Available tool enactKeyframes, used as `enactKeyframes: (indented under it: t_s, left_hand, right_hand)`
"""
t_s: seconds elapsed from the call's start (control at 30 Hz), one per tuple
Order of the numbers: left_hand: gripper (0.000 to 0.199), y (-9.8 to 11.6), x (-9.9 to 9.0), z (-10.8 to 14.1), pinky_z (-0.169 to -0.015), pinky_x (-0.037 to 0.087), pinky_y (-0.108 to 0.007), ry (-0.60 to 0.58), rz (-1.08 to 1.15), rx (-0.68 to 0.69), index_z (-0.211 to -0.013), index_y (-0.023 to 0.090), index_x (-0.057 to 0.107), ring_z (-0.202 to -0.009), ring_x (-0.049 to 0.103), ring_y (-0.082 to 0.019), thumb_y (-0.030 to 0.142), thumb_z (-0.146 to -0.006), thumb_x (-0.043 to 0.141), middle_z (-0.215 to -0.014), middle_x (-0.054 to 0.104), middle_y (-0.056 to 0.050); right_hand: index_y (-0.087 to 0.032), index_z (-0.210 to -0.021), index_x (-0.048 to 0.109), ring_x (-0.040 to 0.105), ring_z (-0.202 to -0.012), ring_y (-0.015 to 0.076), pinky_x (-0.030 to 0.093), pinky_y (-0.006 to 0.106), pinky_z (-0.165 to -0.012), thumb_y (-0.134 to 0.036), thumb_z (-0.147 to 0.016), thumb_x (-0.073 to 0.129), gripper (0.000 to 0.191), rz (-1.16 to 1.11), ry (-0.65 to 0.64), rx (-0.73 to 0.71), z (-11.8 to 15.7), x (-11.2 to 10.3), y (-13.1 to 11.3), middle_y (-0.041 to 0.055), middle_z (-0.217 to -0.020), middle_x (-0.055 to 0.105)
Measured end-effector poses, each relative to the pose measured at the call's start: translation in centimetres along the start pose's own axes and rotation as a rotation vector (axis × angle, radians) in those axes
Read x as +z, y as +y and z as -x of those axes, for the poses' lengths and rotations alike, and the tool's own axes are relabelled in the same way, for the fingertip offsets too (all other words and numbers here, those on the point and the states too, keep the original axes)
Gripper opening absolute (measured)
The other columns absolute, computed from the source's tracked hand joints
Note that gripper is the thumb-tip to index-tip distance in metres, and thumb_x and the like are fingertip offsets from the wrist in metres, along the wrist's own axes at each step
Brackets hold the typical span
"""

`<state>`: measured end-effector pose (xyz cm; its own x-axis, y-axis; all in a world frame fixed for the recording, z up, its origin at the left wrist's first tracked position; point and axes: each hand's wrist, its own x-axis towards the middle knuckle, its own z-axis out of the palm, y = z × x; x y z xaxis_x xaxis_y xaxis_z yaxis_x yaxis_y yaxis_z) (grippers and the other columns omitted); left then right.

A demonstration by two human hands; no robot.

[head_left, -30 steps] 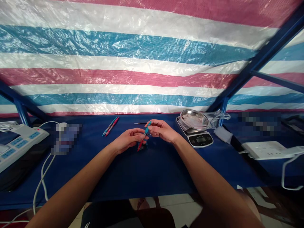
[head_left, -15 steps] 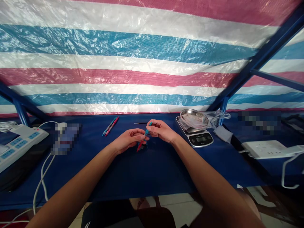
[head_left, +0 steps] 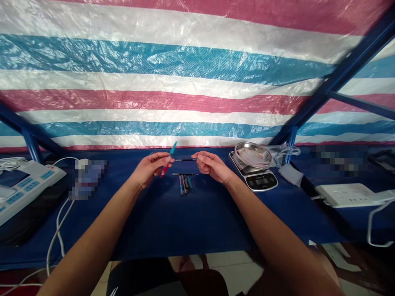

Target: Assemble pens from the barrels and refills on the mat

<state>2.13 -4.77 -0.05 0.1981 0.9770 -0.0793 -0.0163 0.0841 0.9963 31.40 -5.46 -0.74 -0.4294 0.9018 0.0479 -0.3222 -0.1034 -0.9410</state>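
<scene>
Head view showed the left hand (head_left: 148, 169), its fingers closed on a slim red-and-teal plastic pen (head_left: 167, 164), drawn away from a small heap of dark pen parts (head_left: 184, 183) on the blue cloth worktop (head_left: 148, 218), while the right hand (head_left: 211, 166) had parted from it, fingers open near a thin black rod (head_left: 185, 159).

The person is wearing black shorts (head_left: 138, 277) with a small white mark. Bare forearms (head_left: 101, 218) are tapering into a slim left hand (head_left: 148, 169) and right hand (head_left: 212, 166)

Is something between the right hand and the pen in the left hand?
Between the right hand and the pen in the left hand, only a thin dark rod shows, ending at that hand; held or lying beyond, I cannot tell.
</scene>
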Motion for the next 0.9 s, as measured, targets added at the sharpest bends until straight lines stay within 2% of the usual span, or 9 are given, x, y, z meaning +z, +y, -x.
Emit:
enactKeyframes:
  t_s: [0.07, 0.1, 0.17, 0.2, 0.3, 0.47, 0.7, 0.83, 0.9]
  left_hand:
    - [0.056, 0.5, -2.8, -0.4, -0.058, 0.047, -0.026, 0.134, -0.231, 0.088, -0.120, 0.016, 0.078, -0.095, 0.078, -0.028, 0.055, -0.080, 0.089, -0.116, 0.082, -0.017]
    - [0.053, 0.6, -4.2, -0.5, -0.066, 0.052, -0.030, 0.222, -0.413, 0.119, -0.116, 0.016, 0.080, -0.094, 0.078, -0.030, 0.054, -0.080, 0.087, -0.109, 0.083, -0.016]
    - [0.043, 0.7, -6.9, -0.6, -0.083, 0.056, -0.037, 0.419, -0.819, 0.148, -0.111, 0.018, 0.083, -0.100, 0.078, -0.033, 0.051, -0.082, 0.082, -0.103, 0.084, -0.013]
    - [0.039, 0.6, -8.0, -0.6, -0.089, 0.056, -0.039, 0.471, -0.960, 0.134, -0.110, 0.020, 0.083, -0.102, 0.077, -0.035, 0.050, -0.085, 0.078, -0.101, 0.084, -0.012]
    - [0.036, 0.2, -9.9, -0.6, -0.093, 0.055, -0.039, 0.468, -1.172, 0.060, -0.109, 0.024, 0.084, -0.104, 0.077, -0.035, 0.050, -0.089, 0.071, -0.103, 0.084, -0.010]
    - [0.042, 0.0, -9.8, -0.6, -0.087, 0.054, -0.037, 0.384, -1.256, -0.010, -0.114, 0.025, 0.084, -0.104, 0.077, -0.035, 0.055, -0.089, 0.069, -0.106, 0.084, -0.009]
    - [0.045, 0.4, -9.3, -0.3, -0.080, 0.051, -0.035, 0.387, -1.248, -0.014, -0.114, 0.023, 0.083, -0.100, 0.076, -0.034, 0.059, -0.089, 0.070, -0.104, 0.084, -0.011]
    - [0.042, 1.1, -7.8, -0.1, -0.077, 0.049, -0.034, 0.404, -1.194, 0.099, -0.110, 0.022, 0.082, -0.095, 0.075, -0.031, 0.057, -0.094, 0.065, -0.102, 0.083, -0.011]
    - [0.043, 1.4, -6.0, 0.2, -0.074, 0.047, -0.031, 0.291, -1.070, 0.183, -0.106, 0.021, 0.081, -0.086, 0.073, -0.026, 0.060, -0.096, 0.064, -0.095, 0.081, -0.008]
  right_hand:
    - [-0.018, -0.113, 0.079, 0.031, -0.060, 0.0097, 0.021, 0.027, -0.055, -0.049, -0.092, 0.083, 0.038, -0.017, 0.004, -0.017, 0.0, -0.2, 0.0, -0.0034, -0.074, 0.048]
    - [-0.018, -0.112, 0.079, 0.031, -0.061, 0.0098, 0.021, 0.027, -0.056, -0.049, -0.093, 0.083, 0.037, -0.023, 0.004, -0.023, 0.0, -0.3, 0.0, -0.0032, -0.074, 0.047]
    - [-0.017, -0.112, 0.080, 0.033, -0.061, 0.0100, 0.021, 0.028, -0.056, -0.049, -0.094, 0.082, 0.036, -0.027, 0.004, -0.028, -0.1, -0.4, 0.1, -0.0031, -0.074, 0.047]
    - [-0.018, -0.111, 0.080, 0.034, -0.062, 0.0101, 0.022, 0.028, -0.056, -0.049, -0.093, 0.082, 0.036, -0.025, 0.006, -0.026, -0.1, -0.5, 0.2, -0.0030, -0.074, 0.047]
    - [-0.018, -0.111, 0.079, 0.035, -0.062, 0.0103, 0.023, 0.028, -0.056, -0.051, -0.093, 0.082, 0.038, -0.015, 0.013, -0.014, -0.2, -0.7, 0.4, -0.0026, -0.075, 0.048]
    - [-0.018, -0.111, 0.079, 0.040, -0.063, 0.0108, 0.029, 0.027, -0.056, -0.053, -0.091, 0.083, 0.040, 0.000, 0.018, -0.006, -0.3, -1.2, 0.6, -0.0018, -0.078, 0.052]
    - [-0.018, -0.113, 0.078, 0.044, -0.062, 0.0112, 0.037, 0.027, -0.057, -0.059, -0.091, 0.080, 0.046, 0.090, 0.032, 0.017, -0.4, -1.4, 0.7, -0.0007, -0.080, 0.058]
    - [-0.019, -0.109, 0.079, 0.055, -0.068, 0.0142, 0.043, 0.028, -0.063, -0.057, -0.092, 0.080, 0.042, 0.455, 0.080, -0.059, -0.6, -1.7, 1.5, 0.0016, -0.084, 0.066]
    - [-0.020, -0.105, 0.080, 0.061, -0.074, 0.0164, 0.047, 0.029, -0.068, -0.052, -0.091, 0.080, 0.035, 0.684, 0.079, -0.121, -0.7, -1.9, 1.9, 0.0024, -0.085, 0.070]
